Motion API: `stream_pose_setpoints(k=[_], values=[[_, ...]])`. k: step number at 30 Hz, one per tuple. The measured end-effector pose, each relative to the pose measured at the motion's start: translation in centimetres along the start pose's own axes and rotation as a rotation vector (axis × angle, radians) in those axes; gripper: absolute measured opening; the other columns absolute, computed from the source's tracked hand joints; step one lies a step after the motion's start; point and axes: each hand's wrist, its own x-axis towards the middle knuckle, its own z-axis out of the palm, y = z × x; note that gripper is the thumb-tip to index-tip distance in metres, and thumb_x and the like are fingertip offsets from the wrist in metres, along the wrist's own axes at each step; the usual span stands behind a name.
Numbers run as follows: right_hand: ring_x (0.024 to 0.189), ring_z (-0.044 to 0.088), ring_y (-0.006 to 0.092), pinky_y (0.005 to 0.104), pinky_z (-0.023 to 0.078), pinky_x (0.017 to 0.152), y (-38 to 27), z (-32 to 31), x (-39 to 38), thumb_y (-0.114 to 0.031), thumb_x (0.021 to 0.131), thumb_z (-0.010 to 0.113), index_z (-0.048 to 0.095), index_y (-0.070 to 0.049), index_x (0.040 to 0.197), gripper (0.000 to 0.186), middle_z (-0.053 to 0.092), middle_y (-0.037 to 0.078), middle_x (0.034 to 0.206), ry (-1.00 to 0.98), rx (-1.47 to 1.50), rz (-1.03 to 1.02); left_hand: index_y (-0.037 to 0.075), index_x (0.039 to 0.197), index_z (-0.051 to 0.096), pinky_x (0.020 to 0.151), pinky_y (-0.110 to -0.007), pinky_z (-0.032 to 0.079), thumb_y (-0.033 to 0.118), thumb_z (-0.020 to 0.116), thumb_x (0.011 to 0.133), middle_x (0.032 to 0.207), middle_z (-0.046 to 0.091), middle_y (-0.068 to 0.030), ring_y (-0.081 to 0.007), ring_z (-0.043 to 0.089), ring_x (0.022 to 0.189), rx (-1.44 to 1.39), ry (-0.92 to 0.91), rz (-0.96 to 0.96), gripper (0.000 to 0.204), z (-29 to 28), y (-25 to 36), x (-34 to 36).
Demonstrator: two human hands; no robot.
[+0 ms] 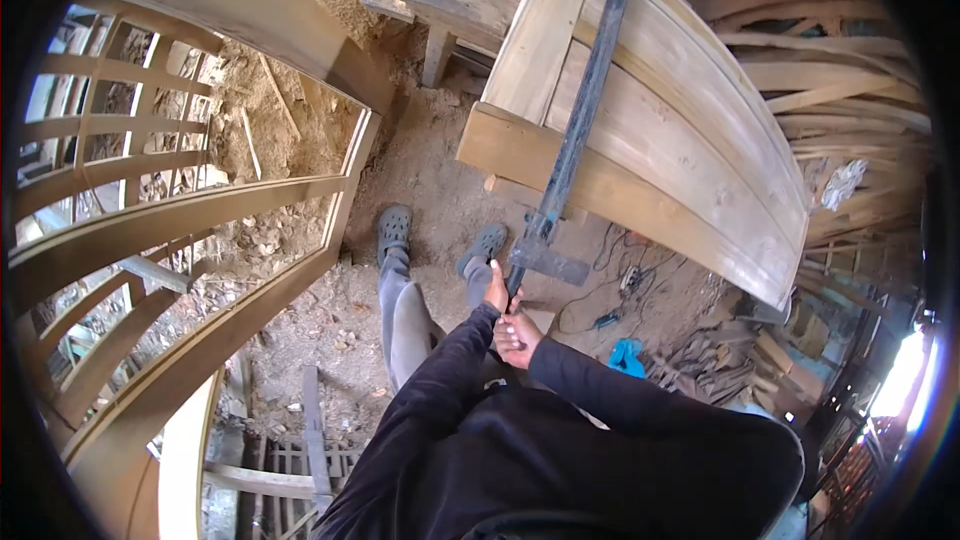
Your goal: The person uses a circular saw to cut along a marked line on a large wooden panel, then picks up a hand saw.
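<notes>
Wooden panel [690,155] lay beneath a long metal clamp [588,95]. We had the fingers of left hand [496,290] and right hand [517,338] curled around its dark handle [515,282]. Step, we judged: adjusting the clamp; next move called for steady turning.

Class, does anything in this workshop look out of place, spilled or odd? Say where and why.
Yes. Cords lie loosely tangled on the dirt floor, to the right of the clamp's lower end, where feet might catch. Below them is a crumpled blue cloth or bag, seemingly dropped: its bright colour stands out against the dirt.
</notes>
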Motion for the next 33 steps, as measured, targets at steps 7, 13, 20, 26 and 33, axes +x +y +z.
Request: stream_pose_setpoints(k=[7, 13, 20, 26, 33], values=[[0.037, 0.03, 0.0133, 0.0281, 0.027, 0.037, 4.9, 2.6, 10.9, -0.037, 0.094, 0.044, 0.041, -0.013, 0.062, 0.04, 0.031, -0.001, 0.047, 0.359, 0.055, -0.39, 0.004, 0.108, 0.062, 0.06, -0.036, 0.048, 0.093, 0.022, 0.066, 0.085, 0.065, -0.0112, -0.0263, 0.06, 0.07, -0.576, -0.159, -0.062, 0.106, -6.4, -2.1, 4.3], [0.053, 0.05, 0.0197, 0.0342, 0.043, 0.051, 5.1, -1.0, 17.2, -0.024, 0.094, 0.036, 0.05, -0.011, 0.079, 0.024, 0.048, 0.004, 0.059, 0.435, 0.02, -0.551, 0.002, 0.117, 0.053, 0.088, -0.037, 0.043, 0.06, 0.051, 0.086, 0.11, 0.059, -0.012, -0.0211, 0.056, 0.099, 0.018, 0.489, 0.841, 0.066, -9.1, 9.3, -3.9], [0.098, 0.056, 0.0247, 0.0426, 0.048, 0.072, 6.4, 6.9, 9.5, -0.038, 0.084, 0.063, 0.048, -0.01, 0.124, 0.051, 0.053, 0.003, 0.116, 0.367, 0.249, -0.513, 0.01, 0.127, 0.048, 0.106, -0.048, 0.029, 0.039, 0.069, 0.073, 0.117, 0.056, -0.0171, -0.0355, 0.052, 0.111, 1.491, -0.262, 1.3, 0.065, 5.0, 24.0, -12.5], [0.063, 0.049, 0.0197, 0.0347, 0.042, 0.059, 6.8, 6.6, 10.9, -0.025, 0.087, 0.06, 0.047, -0.004, 0.089, 0.025, 0.053, 0.006, 0.08, 0.423, 0.311, -0.735, 0.016, 0.129, 0.043, 0.112, -0.052, 0.017, 0.024, 0.066, 0.07, 0.1, 0.064, -0.0121, -0.0319, 0.059, 0.102, 2.117, -0.595, 1.121, 0.064, 9.5, 21.5, -7.8], [0.068, 0.048, 0.019, 0.0326, 0.041, 0.064, 7.7, 7.5, 13.3, -0.015, 0.09, 0.053, 0.047, -0.001, 0.086, 0.016, 0.049, 0.007, 0.073, 0.51, 0.526, -0.981, 0.016, 0.122, 0.046, 0.11, -0.05, 0.022, 0.011, 0.061, 0.066, 0.079, 0.066, -0.014, -0.0311, 0.066, 0.083, 2.206, -0.559, 0.878, 0.058, 10.5, 20.2, -7.6]])
